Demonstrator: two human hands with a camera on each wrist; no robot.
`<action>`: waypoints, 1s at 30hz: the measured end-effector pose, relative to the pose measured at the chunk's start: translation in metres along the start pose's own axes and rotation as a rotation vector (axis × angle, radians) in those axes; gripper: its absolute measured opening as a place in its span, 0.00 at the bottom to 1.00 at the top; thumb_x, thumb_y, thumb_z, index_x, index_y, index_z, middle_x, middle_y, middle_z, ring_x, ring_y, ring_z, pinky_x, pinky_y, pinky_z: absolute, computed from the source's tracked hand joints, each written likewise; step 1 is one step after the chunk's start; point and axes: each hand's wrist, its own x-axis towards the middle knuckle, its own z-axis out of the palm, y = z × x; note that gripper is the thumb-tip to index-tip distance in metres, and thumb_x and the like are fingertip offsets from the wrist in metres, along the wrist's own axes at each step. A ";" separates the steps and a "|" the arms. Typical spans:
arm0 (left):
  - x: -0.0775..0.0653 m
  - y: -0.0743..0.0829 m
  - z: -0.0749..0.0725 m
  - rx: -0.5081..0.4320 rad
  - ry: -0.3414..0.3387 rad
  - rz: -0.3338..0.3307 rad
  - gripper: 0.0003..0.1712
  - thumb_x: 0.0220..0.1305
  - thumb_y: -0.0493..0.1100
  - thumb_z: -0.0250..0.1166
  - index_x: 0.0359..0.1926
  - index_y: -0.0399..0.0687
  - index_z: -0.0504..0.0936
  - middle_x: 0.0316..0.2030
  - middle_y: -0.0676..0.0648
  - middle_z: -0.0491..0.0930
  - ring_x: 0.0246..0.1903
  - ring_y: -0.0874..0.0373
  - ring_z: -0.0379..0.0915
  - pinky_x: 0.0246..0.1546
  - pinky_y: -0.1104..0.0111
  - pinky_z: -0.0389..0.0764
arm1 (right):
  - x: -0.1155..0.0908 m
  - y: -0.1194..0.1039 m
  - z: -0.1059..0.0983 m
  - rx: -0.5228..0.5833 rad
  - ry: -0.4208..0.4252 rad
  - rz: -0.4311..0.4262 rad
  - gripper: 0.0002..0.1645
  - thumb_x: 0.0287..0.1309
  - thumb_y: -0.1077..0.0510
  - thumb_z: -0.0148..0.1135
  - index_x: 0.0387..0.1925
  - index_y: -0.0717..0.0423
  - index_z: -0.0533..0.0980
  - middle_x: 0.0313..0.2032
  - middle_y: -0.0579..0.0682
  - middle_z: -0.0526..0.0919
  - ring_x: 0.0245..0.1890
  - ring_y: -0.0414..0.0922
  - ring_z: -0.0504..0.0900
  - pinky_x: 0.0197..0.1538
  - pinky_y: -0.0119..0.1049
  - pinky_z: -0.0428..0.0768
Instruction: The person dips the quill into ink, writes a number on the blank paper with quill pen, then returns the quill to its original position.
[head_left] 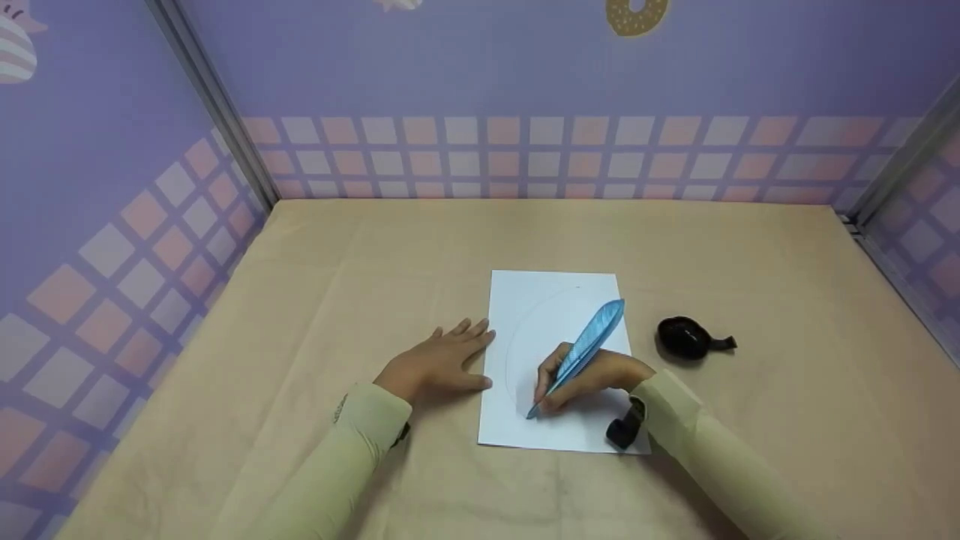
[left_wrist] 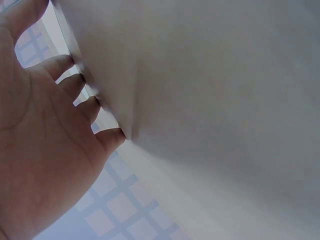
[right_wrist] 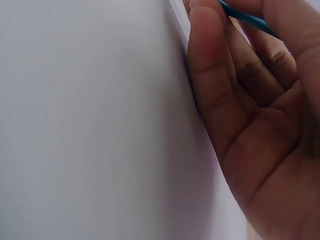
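A white sheet of paper (head_left: 551, 300) lies on the table. My right hand (head_left: 600, 375) pinches a blue feather-shaped pen (head_left: 596, 337), its tip on the lower part of the sheet. A faint curved line runs from the sheet's upper part round the left side to the pen tip. At the sheet's left edge, my left hand (head_left: 439, 364) rests palm down with fingers spread, fingertips at the edge. In the right wrist view, part of the teal pen shaft (right_wrist: 252, 21) shows between the fingers; its tip is hidden there.
To the right of the paper lies a glossy black rounded object (head_left: 684, 339) with a short flared stem. A beige cloth (head_left: 405, 247) covers the table. Purple panels with a checked band (head_left: 525, 154) stand behind it and at both sides.
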 end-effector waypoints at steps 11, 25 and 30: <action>-0.001 -0.001 -0.001 -0.024 0.005 0.025 0.46 0.64 0.64 0.57 0.76 0.56 0.49 0.77 0.53 0.40 0.76 0.53 0.32 0.74 0.47 0.39 | -0.004 0.000 0.000 -0.010 -0.005 0.017 0.08 0.49 0.63 0.71 0.33 0.64 0.84 0.31 0.44 0.88 0.31 0.33 0.79 0.37 0.26 0.77; -0.003 -0.002 -0.001 -0.023 0.004 0.025 0.47 0.63 0.64 0.57 0.76 0.56 0.49 0.77 0.53 0.41 0.76 0.53 0.32 0.74 0.47 0.39 | -0.008 0.000 -0.001 -0.023 -0.033 0.007 0.08 0.49 0.64 0.71 0.32 0.64 0.84 0.31 0.46 0.88 0.31 0.35 0.81 0.39 0.26 0.78; -0.003 -0.001 -0.001 -0.014 0.006 0.025 0.47 0.63 0.64 0.57 0.76 0.56 0.49 0.77 0.54 0.41 0.76 0.54 0.32 0.74 0.47 0.40 | -0.013 -0.003 -0.001 -0.013 -0.031 0.053 0.08 0.47 0.64 0.72 0.33 0.63 0.84 0.31 0.47 0.88 0.30 0.34 0.80 0.35 0.25 0.77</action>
